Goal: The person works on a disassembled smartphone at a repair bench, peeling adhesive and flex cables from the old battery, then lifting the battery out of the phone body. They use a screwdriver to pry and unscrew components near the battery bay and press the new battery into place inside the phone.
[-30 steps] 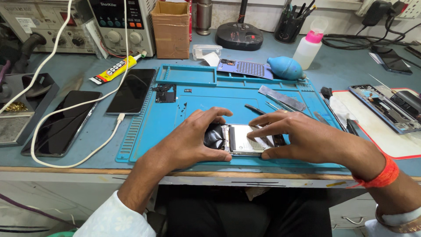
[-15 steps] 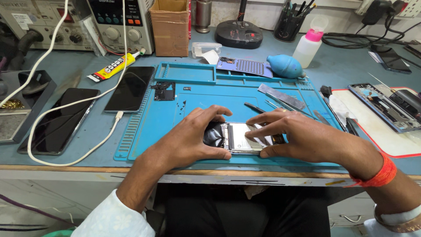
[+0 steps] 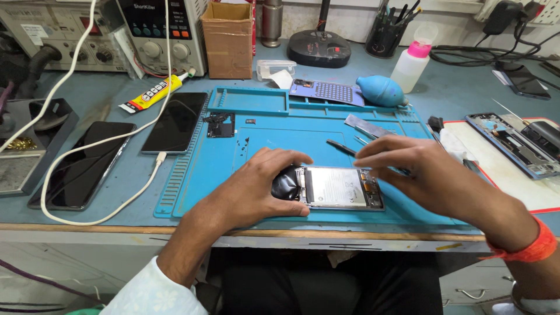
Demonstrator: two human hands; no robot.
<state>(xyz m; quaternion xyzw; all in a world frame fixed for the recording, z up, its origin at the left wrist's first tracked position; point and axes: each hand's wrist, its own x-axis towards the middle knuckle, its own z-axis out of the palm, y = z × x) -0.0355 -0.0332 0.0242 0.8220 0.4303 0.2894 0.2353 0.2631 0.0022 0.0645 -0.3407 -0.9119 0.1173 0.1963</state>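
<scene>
The desk [image 3: 455,93] is blue-grey and crowded, and most of its middle is taken by one blue work mat [image 3: 262,134] that reaches the front edge. At the desk's back left corner stand two bench instruments [image 3: 157,29], with one brown cardboard box [image 3: 228,41] beside them. Two dark phones lie face up left of the mat: one larger [image 3: 81,163] near the front left, the other [image 3: 175,121] touching the mat's left edge, and a white cable [image 3: 99,146] loops over them. At the right edge a third, gutted phone frame [image 3: 513,143] rests on a white pad.

The opened phone [image 3: 338,188] lies flat near the mat's front edge, its inner plate upward. The left hand [image 3: 256,186] clamps its left end, thumb under the near side and fingers curled over the dark crumpled end. The right hand [image 3: 420,169] hovers just over the phone's right end, fingers loosely bent and apart, gripping nothing I can make out.

Smaller things: one blue rubber blower [image 3: 380,90] and one white bottle with a pink cap [image 3: 411,64] towards the back right, one yellow glue tube [image 3: 153,93] at the back left.
</scene>
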